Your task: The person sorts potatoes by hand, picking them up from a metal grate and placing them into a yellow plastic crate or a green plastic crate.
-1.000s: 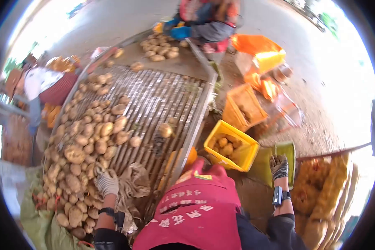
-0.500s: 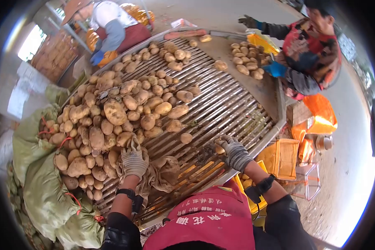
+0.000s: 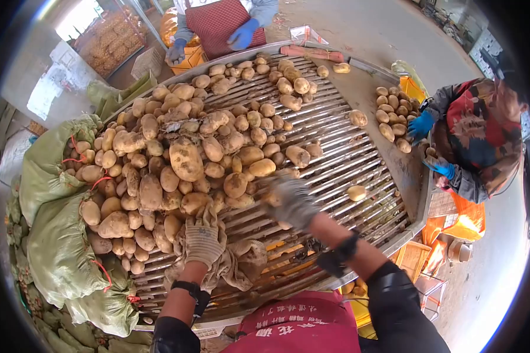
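A large heap of potatoes (image 3: 185, 159) covers the left half of a slatted metal rack (image 3: 359, 170). My left hand (image 3: 203, 240), in a striped glove, rests at the heap's lower edge on a dirty cloth (image 3: 241, 265); its fingertips are partly hidden against potatoes and cloth. My right hand (image 3: 290, 201), gloved and blurred by motion, is over the slats at the heap's right edge, near some potatoes. Its fingers are smeared, so any grip cannot be made out. A single potato (image 3: 356, 192) lies on the slats to its right.
Green sacks (image 3: 65, 253) with red ties stand along the left side. A co-worker in blue gloves (image 3: 421, 126) is at the right by a smaller potato pile (image 3: 394, 112). Another co-worker (image 3: 224, 29) stands across the rack. Orange crates (image 3: 412, 259) are at the lower right.
My right hand has moved left and up to the heap's edge. A potato now lies on the slats at right. The far co-worker stands more upright; the right co-worker's hands are at the small pile.
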### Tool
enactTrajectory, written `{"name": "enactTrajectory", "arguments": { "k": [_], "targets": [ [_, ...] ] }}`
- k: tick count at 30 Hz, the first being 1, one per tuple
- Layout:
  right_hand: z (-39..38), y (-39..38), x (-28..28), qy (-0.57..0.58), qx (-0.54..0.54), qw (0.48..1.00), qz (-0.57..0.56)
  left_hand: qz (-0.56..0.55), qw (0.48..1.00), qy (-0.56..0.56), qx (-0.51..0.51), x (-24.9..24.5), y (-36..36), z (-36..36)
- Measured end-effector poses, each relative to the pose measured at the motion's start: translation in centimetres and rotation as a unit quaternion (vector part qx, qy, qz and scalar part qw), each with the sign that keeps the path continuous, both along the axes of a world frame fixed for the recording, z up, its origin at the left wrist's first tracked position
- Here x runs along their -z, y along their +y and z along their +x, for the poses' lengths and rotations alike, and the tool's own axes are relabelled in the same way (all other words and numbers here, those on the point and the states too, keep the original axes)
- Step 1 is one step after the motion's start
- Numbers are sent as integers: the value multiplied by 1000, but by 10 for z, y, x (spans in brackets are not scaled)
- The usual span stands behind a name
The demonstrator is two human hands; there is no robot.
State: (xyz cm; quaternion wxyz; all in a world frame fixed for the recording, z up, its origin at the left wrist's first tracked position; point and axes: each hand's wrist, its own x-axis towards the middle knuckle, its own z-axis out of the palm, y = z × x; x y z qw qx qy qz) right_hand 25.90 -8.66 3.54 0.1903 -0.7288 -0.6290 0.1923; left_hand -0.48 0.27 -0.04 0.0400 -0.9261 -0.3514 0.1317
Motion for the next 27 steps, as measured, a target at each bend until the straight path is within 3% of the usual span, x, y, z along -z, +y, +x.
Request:
{"name": "enactTrajectory", "arguments": {
  "k": [1, 4, 10, 14, 17, 19, 22, 24, 26, 27],
  "targets": [
    [-25, 21, 16, -109, -24, 994, 20, 1, 1000, -6, -1, -1, -1, 1],
    [-64, 72, 5, -124, -101, 987, 16, 16, 999, -40, 17, 4, 0, -4],
    [-60, 99, 41, -119, -103, 986, 52, 5, 999, -35, 18, 5, 1, -6],
    [-38, 54, 32, -107, -109, 988, -3, 7, 1000, -26, 14, -2, -1, -3],
    [-32, 0, 46, -69, -96, 993, 24, 7, 1000, 1, -1, 0, -2, -3],
    [-28, -29, 55, -119, -153, 979, 69, 12, 1000, -5, -1, -5, -3, 1],
    [-31, -55, 50, -121, -130, 977, 121, 26, 1000, -10, 0, -1, -2, 0],
    [-41, -67, 47, -75, -158, 977, 122, 22, 1000, -2, -2, -1, -2, -2],
    [-55, -80, 60, -34, -288, 937, 194, 8, 1000, 8, -6, -3, -1, -1],
    [-56, -83, 57, -24, -293, 944, 148, 16, 1000, -5, 7, -3, 0, -2]
  ]
}}
